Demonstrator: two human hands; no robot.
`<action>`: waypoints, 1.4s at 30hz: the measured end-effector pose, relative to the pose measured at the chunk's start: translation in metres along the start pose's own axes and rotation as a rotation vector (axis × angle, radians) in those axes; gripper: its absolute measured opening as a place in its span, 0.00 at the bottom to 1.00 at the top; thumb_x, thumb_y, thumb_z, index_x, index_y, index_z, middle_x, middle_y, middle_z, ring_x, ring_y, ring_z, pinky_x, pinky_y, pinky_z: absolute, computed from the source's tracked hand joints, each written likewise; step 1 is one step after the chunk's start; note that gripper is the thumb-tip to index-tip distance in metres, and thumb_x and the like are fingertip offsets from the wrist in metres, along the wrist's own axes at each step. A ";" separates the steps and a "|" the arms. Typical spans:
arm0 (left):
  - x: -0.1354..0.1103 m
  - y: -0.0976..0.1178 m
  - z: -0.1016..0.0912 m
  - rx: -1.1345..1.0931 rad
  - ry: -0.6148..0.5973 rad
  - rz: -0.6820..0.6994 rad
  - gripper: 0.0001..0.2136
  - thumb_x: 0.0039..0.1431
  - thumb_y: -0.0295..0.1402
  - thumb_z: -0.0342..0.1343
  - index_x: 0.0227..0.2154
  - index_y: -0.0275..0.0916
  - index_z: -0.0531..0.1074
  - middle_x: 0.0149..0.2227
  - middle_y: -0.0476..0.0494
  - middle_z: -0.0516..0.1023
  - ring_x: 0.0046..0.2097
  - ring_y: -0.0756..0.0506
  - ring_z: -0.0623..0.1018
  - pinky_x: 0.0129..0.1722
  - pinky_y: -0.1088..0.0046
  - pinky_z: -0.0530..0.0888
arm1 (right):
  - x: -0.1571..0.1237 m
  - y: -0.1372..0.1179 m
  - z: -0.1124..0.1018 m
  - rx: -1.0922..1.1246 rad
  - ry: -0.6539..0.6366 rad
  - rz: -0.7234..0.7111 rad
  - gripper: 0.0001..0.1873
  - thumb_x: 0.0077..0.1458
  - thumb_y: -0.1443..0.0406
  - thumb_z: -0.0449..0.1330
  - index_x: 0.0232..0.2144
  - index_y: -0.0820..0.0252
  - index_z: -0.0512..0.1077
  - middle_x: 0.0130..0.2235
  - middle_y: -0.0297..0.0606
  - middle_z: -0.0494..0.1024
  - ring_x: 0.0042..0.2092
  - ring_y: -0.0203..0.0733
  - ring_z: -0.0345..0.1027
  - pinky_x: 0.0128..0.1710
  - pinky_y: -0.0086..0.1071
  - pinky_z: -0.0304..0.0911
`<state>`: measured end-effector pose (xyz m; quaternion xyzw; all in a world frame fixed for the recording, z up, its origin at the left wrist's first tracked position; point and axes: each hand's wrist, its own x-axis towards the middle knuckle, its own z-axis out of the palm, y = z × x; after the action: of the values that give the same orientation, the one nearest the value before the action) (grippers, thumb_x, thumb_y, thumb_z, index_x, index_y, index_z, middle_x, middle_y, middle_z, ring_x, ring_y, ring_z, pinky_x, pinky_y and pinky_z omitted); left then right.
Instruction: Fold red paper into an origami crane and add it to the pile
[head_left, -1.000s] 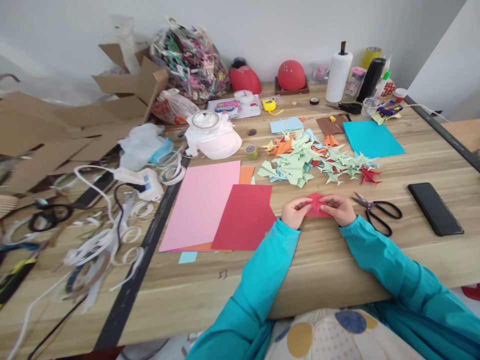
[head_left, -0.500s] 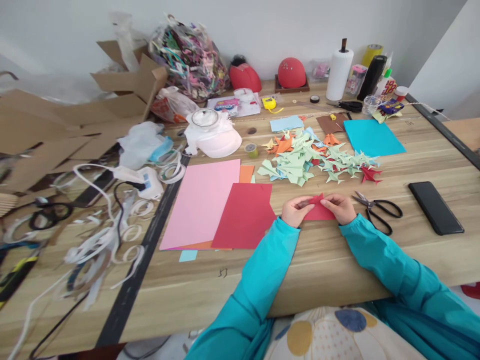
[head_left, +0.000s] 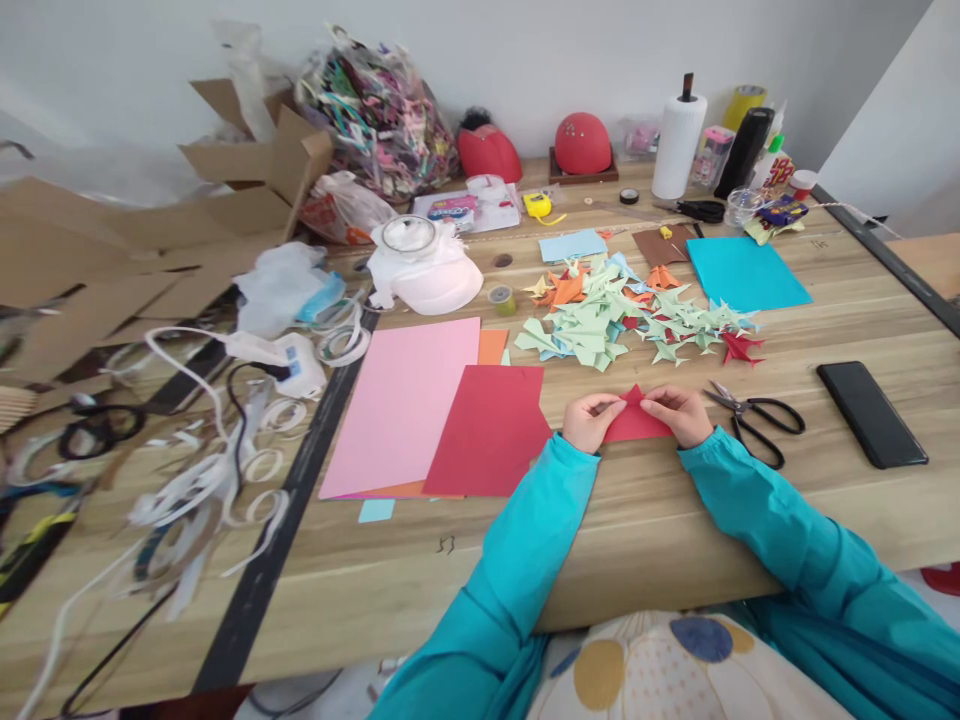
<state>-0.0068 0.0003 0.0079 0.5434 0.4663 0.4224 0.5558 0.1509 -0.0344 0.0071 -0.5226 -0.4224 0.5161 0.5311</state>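
Between my two hands is a small piece of red paper (head_left: 636, 425), folded to a point at its far edge. My left hand (head_left: 591, 420) pinches its left side between thumb and fingers. On the right side, my right hand (head_left: 681, 412) grips it the same way, with the thumb near the peak. The paper's lower part spreads flat toward me. Just right of my right hand lie black-handled scissors (head_left: 754, 420). Beyond my hands is a heap of folded paper shapes (head_left: 600, 315), mostly pale green, with orange, blue and red ones among them.
Red (head_left: 491, 430) and pink paper sheets (head_left: 409, 400) overlap to the left. A black phone (head_left: 871, 415) lies at the right, a blue sheet (head_left: 746, 275) behind it. Cables (head_left: 217, 450), tape rings and cardboard boxes (head_left: 225, 205) crowd the left side.
The far edge of the red paper now forms one clean pointed peak, where before it looked uneven. My fingers have shifted only slightly; both hands stay in place.
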 end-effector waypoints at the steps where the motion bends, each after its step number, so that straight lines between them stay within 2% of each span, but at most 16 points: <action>1: 0.000 0.000 0.000 0.002 0.001 0.001 0.08 0.39 0.35 0.61 0.23 0.35 0.75 0.23 0.47 0.76 0.26 0.50 0.72 0.27 0.74 0.70 | 0.000 0.001 0.000 0.003 -0.011 -0.002 0.12 0.36 0.58 0.66 0.24 0.59 0.73 0.24 0.32 0.75 0.26 0.35 0.66 0.27 0.29 0.61; 6: -0.001 -0.001 0.001 -0.022 0.000 0.001 0.08 0.39 0.35 0.61 0.21 0.35 0.73 0.20 0.48 0.74 0.23 0.52 0.70 0.24 0.76 0.68 | 0.001 0.004 -0.001 -0.014 -0.023 0.007 0.13 0.37 0.57 0.66 0.24 0.60 0.72 0.23 0.33 0.75 0.25 0.35 0.66 0.24 0.29 0.61; 13: 0.001 -0.001 0.002 -0.175 -0.036 -0.066 0.12 0.36 0.36 0.63 0.24 0.35 0.69 0.19 0.51 0.72 0.22 0.53 0.70 0.24 0.78 0.66 | 0.002 0.004 -0.001 -0.028 0.005 0.017 0.14 0.37 0.57 0.66 0.24 0.60 0.72 0.23 0.33 0.75 0.24 0.35 0.66 0.22 0.28 0.61; 18: 0.002 -0.001 -0.001 -0.139 -0.057 -0.065 0.11 0.38 0.37 0.62 0.22 0.35 0.69 0.17 0.52 0.70 0.21 0.54 0.67 0.22 0.79 0.63 | 0.002 0.001 -0.001 -0.010 0.020 0.064 0.15 0.35 0.57 0.67 0.23 0.61 0.72 0.22 0.33 0.74 0.22 0.34 0.65 0.21 0.27 0.60; 26: 0.003 -0.004 -0.001 -0.144 -0.022 -0.075 0.11 0.41 0.38 0.60 0.25 0.35 0.71 0.18 0.52 0.70 0.21 0.53 0.68 0.23 0.78 0.64 | 0.003 0.001 -0.003 -0.039 0.013 0.050 0.15 0.34 0.56 0.67 0.23 0.61 0.72 0.22 0.33 0.75 0.23 0.35 0.66 0.23 0.28 0.61; 33: 0.000 0.001 0.001 -0.163 -0.074 -0.083 0.13 0.36 0.35 0.63 0.25 0.35 0.70 0.21 0.49 0.74 0.23 0.52 0.71 0.25 0.77 0.67 | 0.002 0.001 -0.002 -0.013 0.000 0.065 0.14 0.34 0.57 0.67 0.23 0.60 0.71 0.22 0.33 0.75 0.22 0.35 0.65 0.21 0.28 0.60; 42: 0.002 -0.002 0.001 -0.153 -0.039 -0.062 0.10 0.37 0.33 0.63 0.24 0.35 0.70 0.19 0.50 0.73 0.22 0.53 0.70 0.24 0.78 0.66 | 0.005 0.011 -0.005 0.096 0.014 0.100 0.13 0.42 0.56 0.63 0.24 0.61 0.72 0.20 0.31 0.72 0.20 0.31 0.62 0.19 0.25 0.57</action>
<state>-0.0051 0.0021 0.0058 0.4926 0.4383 0.4288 0.6175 0.1548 -0.0314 -0.0048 -0.5205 -0.3668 0.5579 0.5323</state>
